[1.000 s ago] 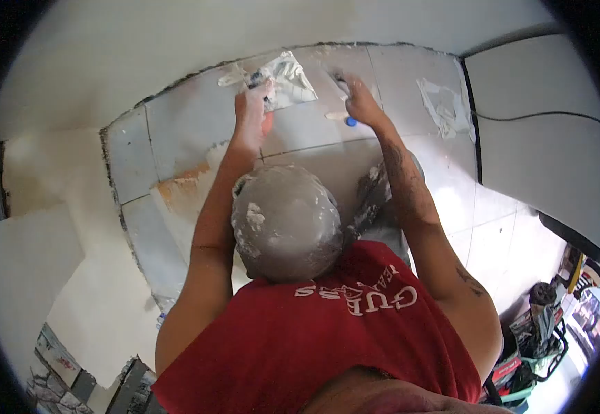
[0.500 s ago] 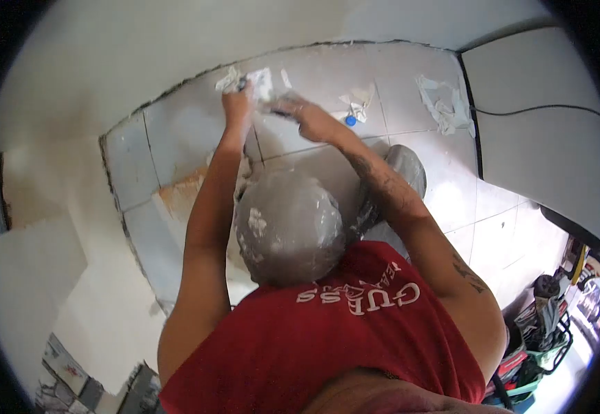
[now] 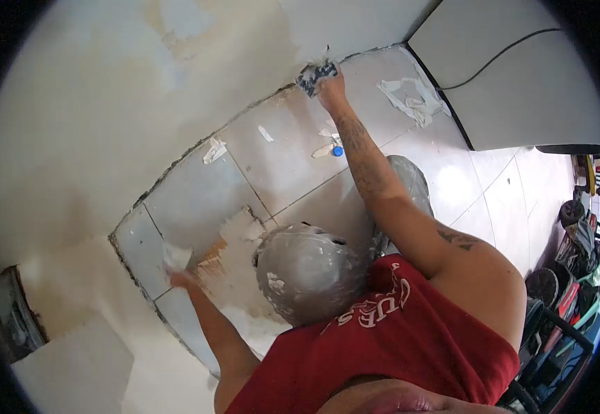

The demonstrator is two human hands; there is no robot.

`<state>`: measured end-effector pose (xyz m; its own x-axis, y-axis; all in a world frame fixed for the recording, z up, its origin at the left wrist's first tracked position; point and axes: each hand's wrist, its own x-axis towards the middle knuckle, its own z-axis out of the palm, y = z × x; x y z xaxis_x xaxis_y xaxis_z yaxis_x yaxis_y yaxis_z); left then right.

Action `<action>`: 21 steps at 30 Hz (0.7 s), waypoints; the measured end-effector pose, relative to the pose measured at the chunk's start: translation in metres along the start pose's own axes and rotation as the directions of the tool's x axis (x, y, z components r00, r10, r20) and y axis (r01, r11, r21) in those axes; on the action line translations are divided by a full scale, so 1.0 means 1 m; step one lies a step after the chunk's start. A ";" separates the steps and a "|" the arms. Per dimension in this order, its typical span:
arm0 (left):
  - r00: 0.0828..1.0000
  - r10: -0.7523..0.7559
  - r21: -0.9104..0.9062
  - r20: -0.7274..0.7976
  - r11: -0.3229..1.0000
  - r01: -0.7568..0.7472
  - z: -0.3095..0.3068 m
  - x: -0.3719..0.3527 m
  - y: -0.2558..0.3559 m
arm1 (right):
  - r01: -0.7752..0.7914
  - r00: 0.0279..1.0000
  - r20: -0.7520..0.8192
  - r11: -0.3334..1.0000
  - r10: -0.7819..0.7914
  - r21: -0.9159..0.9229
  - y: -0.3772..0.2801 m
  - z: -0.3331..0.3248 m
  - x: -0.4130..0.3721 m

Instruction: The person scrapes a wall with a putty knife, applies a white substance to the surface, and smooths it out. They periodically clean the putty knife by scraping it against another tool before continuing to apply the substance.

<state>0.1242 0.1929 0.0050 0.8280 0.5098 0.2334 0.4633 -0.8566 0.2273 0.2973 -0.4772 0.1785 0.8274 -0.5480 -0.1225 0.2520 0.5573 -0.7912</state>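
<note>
My right hand (image 3: 331, 93) reaches to the foot of the wall, fingers closed around a dark, wide-bladed putty knife (image 3: 311, 77) smeared with white filler. The blade is up against the wall (image 3: 244, 58), just above the floor joint. Lower left, my left hand (image 3: 182, 279) is closed on a pale flat filler-covered plate (image 3: 177, 257). It hovers over the floor tiles (image 3: 189, 193), and motion blurs its outline. A beige patch with torn brown edges (image 3: 211, 259) lies near it. My bent knee, in grey filler-spotted trousers (image 3: 310, 276), is between my arms.
White paper scraps (image 3: 213, 150) and a blue cap (image 3: 338, 151) lie on the tiles. A crumpled white sheet (image 3: 410, 100) is by the grey panel (image 3: 514, 90), which a black cable (image 3: 500, 52) crosses. Wheeled gear and bags (image 3: 569, 269) crowd the right side. A rough dark gap runs along the wall's foot.
My hands have parted from close together over the floor. The right went to the wall with the putty knife; the left swung down and left with the plate. The view has turned.
</note>
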 end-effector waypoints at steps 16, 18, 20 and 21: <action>0.949 -0.240 0.425 -0.206 0.851 0.308 -0.011 -0.053 -0.104 | 0.232 0.889 -0.195 0.773 -0.415 -0.590 0.053 0.107 0.037; 0.942 -0.266 0.388 -0.206 0.861 0.328 -0.005 -0.057 -0.112 | 0.253 0.792 -0.176 0.576 -0.584 -0.777 0.069 0.121 0.032; 0.934 -0.289 0.356 -0.211 0.867 0.349 -0.006 -0.060 -0.115 | 0.299 0.785 -0.082 0.492 -0.614 -0.817 0.074 0.133 0.021; 0.930 -0.297 0.342 -0.216 0.869 0.357 -0.005 -0.060 -0.117 | 0.324 0.779 -0.036 0.451 -0.626 -0.832 0.075 0.141 0.015</action>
<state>0.0186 0.2631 -0.0311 0.5645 0.7457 0.3540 0.8062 -0.5900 -0.0427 0.3994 -0.3556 0.2014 0.4687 -0.7982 0.3785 -0.0361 -0.4454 -0.8946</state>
